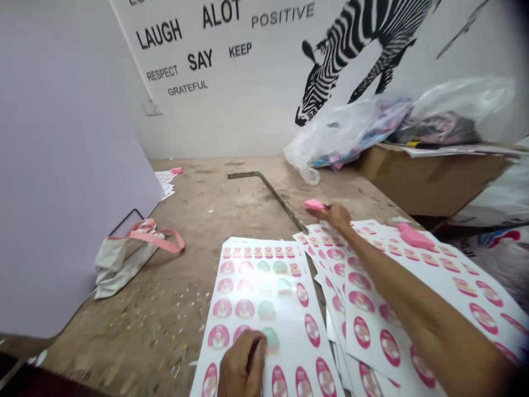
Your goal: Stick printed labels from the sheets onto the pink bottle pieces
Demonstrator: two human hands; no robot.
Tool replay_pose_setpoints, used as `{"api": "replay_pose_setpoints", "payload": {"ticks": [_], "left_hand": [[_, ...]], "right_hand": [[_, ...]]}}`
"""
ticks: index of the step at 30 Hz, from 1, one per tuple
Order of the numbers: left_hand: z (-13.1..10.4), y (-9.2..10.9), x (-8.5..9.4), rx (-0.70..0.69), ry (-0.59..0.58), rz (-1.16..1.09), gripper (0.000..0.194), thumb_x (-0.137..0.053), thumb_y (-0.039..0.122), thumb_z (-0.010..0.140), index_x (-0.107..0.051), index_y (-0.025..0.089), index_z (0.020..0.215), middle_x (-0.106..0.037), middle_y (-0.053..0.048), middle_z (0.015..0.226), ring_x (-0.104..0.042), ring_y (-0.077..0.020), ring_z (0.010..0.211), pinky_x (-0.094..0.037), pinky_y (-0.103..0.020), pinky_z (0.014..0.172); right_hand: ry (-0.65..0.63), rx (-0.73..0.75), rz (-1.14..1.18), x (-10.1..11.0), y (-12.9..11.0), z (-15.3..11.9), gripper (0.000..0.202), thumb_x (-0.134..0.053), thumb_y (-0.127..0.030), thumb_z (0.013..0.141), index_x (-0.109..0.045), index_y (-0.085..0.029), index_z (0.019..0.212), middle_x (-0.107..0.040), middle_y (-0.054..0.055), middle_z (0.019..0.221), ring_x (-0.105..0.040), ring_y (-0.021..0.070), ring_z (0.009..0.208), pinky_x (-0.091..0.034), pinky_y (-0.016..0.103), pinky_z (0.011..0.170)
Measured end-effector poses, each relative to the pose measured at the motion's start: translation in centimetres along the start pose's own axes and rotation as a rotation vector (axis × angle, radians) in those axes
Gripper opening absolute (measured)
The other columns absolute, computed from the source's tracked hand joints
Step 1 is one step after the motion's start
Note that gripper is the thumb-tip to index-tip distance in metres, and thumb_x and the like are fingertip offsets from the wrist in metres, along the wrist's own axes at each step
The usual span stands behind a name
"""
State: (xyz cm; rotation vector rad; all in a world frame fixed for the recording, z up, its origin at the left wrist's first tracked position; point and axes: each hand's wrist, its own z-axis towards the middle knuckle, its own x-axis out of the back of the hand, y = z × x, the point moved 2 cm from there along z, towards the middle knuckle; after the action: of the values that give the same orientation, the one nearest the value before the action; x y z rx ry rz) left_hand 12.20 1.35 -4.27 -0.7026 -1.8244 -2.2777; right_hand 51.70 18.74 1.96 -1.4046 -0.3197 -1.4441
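Observation:
On a printed sticker sheet [256, 342], near its lower edge, rests my left hand [243, 364]. Its fingers are curled in, and what they hold, if anything, is hidden. The sheet lies on top of a stack and carries rows of pink and green round and oval labels. My right hand [339, 216] reaches forward over more fanned sticker sheets [361, 300]. Its fingers are closed on a small pink object [316, 204], with a short dark part between the pink and the fingers; its kind is unclear.
A bent metal bar [276, 196] lies on the wooden table [198, 204]. To the left sits a white cloth bag [124, 270] with pink straps. Another pink piece [415, 237] rests on the right sheets. Plastic bags [343, 135] and a cardboard box [430, 179] stand at right.

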Motion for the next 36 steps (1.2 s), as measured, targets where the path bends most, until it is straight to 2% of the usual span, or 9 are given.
{"api": "replay_pose_setpoints", "payload": {"ticks": [3,6,9,13,16,19,23,29,36], "left_hand": [[0.8,1.4,1.5,0.157,-0.067,-0.186,0.036,-0.051,0.051,0.086,-0.065,0.019,0.081,-0.059,-0.003,0.071,-0.052,-0.0153,0.063,-0.041,-0.024,0.060],[1.2,3.1,2.7,0.267,-0.120,-0.500,0.043,-0.051,0.057,0.084,-0.063,0.018,0.098,-0.062,-0.005,0.090,-0.054,-0.0127,0.065,-0.044,-0.023,0.060],[-0.1,4.9,2.3,0.317,-0.456,-0.704,0.048,-0.051,0.059,0.084,-0.062,0.020,0.109,-0.064,-0.009,0.096,-0.060,-0.0153,0.072,-0.046,-0.024,0.062],[-3.4,5.2,0.2,0.424,-0.898,-0.777,0.046,-0.064,0.054,0.078,-0.063,0.012,0.096,-0.067,-0.010,0.074,-0.062,-0.0146,0.064,-0.044,-0.021,0.058],[-4.2,4.3,-0.3,0.432,-0.777,-0.825,0.046,-0.066,0.055,0.075,-0.058,0.012,0.091,-0.065,-0.007,0.069,-0.058,-0.0114,0.053,-0.042,-0.019,0.049],[-3.4,4.1,0.8,0.355,-0.467,-0.720,0.044,-0.060,0.056,0.080,-0.055,0.014,0.090,-0.064,-0.007,0.074,-0.060,-0.0137,0.054,-0.044,-0.021,0.044],[-0.8,3.7,2.2,0.257,-0.199,-0.599,0.047,-0.061,0.057,0.077,-0.056,0.013,0.093,-0.066,-0.011,0.089,-0.059,-0.0117,0.050,-0.043,-0.020,0.039],[1.3,2.6,1.8,0.253,-0.008,-0.515,0.049,-0.067,0.054,0.073,-0.058,0.011,0.096,-0.060,-0.004,0.071,-0.064,-0.0166,0.055,-0.053,-0.026,0.048],[2.0,2.3,1.4,0.215,-0.070,-0.536,0.046,-0.062,0.053,0.079,-0.055,0.012,0.098,-0.062,-0.006,0.076,-0.069,-0.0202,0.063,-0.056,-0.027,0.053]], "right_hand": [[-0.099,0.100,0.101,4.6,0.2,-3.6,0.047,-0.054,-0.053,0.083,-0.068,-0.012,0.101,-0.065,0.007,0.079,-0.059,0.0182,0.072,-0.041,0.026,0.060],[-0.501,0.410,0.382,8.8,-1.4,-10.8,0.049,-0.062,-0.059,0.074,-0.069,-0.019,0.101,-0.062,0.001,0.072,-0.051,0.0123,0.062,-0.035,0.022,0.053],[-0.905,0.656,0.495,10.8,-4.4,-19.8,0.041,-0.067,-0.052,0.073,-0.072,-0.021,0.098,-0.062,0.000,0.075,-0.051,0.0116,0.066,-0.038,0.022,0.059],[-1.088,0.694,0.671,9.5,-7.3,-26.9,0.044,-0.070,-0.050,0.070,-0.072,-0.017,0.098,-0.063,0.000,0.078,-0.050,0.0103,0.068,-0.039,0.021,0.063],[-0.975,0.659,0.690,8.5,-7.3,-27.8,0.044,-0.069,-0.048,0.073,-0.068,-0.018,0.105,-0.066,0.002,0.091,-0.056,0.0134,0.079,-0.043,0.023,0.070],[-0.598,0.487,0.656,7.6,-6.2,-27.3,0.034,-0.045,-0.046,0.090,-0.064,-0.021,0.101,-0.066,0.003,0.095,-0.058,0.0163,0.086,-0.044,0.028,0.077],[-0.180,0.274,0.437,4.1,-5.7,-27.1,0.030,-0.037,-0.041,0.092,-0.056,-0.021,0.084,-0.064,0.002,0.078,-0.057,0.0164,0.072,-0.042,0.028,0.065],[-0.068,0.351,0.223,0.0,-7.5,-28.8,0.014,-0.045,-0.029,0.089,-0.056,-0.021,0.083,-0.064,0.003,0.081,-0.055,0.0200,0.079,-0.035,0.032,0.071],[0.013,0.405,0.102,-1.0,-8.4,-29.3,0.017,-0.044,-0.027,0.091,-0.058,-0.019,0.085,-0.063,0.006,0.086,-0.053,0.0211,0.084,-0.031,0.032,0.073]]}}
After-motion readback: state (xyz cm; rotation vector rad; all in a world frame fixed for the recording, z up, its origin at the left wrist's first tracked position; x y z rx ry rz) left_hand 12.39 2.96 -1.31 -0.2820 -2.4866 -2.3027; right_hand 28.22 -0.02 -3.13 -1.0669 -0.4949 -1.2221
